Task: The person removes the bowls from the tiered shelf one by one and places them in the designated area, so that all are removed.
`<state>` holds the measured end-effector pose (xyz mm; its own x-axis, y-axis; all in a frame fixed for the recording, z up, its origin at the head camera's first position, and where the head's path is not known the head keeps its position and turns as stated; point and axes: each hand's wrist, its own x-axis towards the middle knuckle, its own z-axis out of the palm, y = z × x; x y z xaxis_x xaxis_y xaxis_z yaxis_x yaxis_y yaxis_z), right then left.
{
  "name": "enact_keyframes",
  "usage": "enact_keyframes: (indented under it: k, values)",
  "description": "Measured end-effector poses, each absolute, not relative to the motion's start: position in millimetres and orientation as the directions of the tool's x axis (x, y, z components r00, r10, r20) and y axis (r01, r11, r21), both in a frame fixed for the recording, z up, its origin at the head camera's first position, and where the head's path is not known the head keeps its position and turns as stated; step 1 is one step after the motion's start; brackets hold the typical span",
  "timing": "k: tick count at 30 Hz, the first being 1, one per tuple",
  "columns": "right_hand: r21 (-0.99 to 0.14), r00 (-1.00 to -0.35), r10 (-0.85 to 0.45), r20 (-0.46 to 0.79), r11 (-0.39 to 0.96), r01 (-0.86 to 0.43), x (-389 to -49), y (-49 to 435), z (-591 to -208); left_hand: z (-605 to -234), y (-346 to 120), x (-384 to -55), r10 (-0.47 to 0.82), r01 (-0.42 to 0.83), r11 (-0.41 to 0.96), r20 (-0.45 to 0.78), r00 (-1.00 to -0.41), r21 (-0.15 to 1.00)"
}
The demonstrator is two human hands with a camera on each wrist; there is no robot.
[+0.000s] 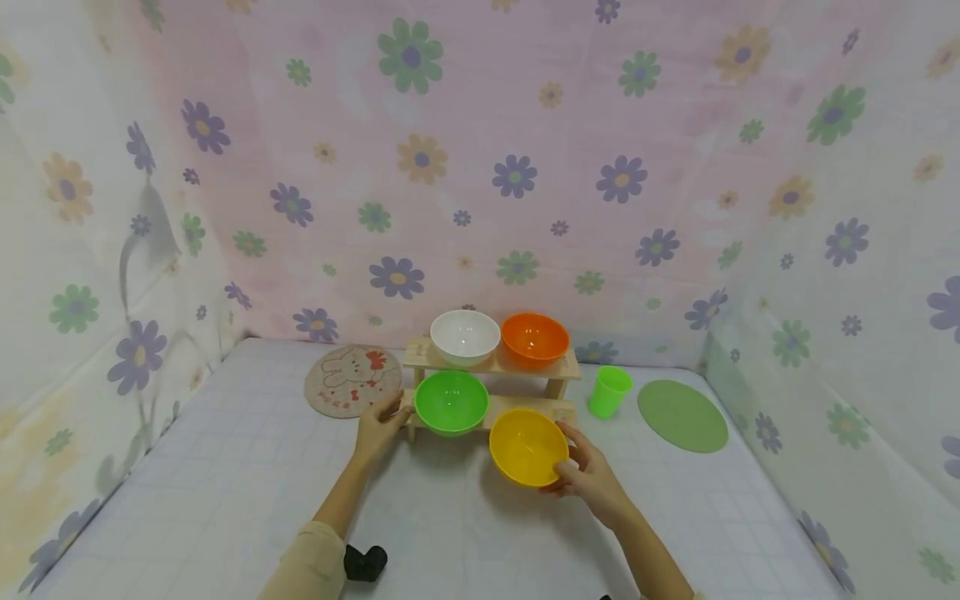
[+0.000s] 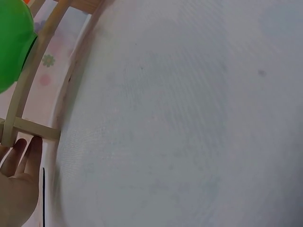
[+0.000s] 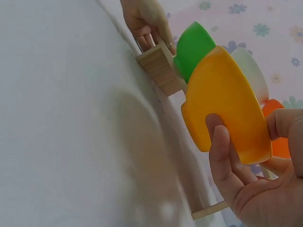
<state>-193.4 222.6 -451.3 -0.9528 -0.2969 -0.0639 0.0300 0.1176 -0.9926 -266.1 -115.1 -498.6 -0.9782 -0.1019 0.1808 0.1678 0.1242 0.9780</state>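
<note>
Pinching the yellow bowl (image 1: 528, 450) at its right side, our right hand (image 1: 596, 483) is clamping it between thumb and fingers; some fingers are hiding beneath it in the head view. We are holding it aloft before the right half of the wooden rack (image 1: 560, 410), its mouth tilting up towards us; being round, it is showing no long axis. Our left hand (image 1: 378, 429) is gripping the rack's left end, the left wrist view cutting that hand off. The green bowl (image 1: 452, 403) is sitting on the lower tier, the white bowl (image 1: 465, 337) and orange bowl (image 1: 535, 342) above, the green cup (image 1: 610, 392) rightward. We are failing to identify a black object (image 1: 365, 564) near the left sleeve (image 1: 307, 562).
</note>
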Motion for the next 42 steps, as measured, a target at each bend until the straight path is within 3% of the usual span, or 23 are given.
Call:
enact_keyframes:
  k: [22,42]
  values:
    - [-0.994,-0.831,-0.552,-0.071,0.109,0.013,-177,152,-482,-496,-113,-266,-0.111,0.154,0.118,0.167,-0.980,0.981]
    - [-0.997,-0.805,-0.589,-0.078,0.033,0.072,-176,105,-484,-499,-116,-266,-0.107,0.124,0.103,0.134,-0.985,0.987]
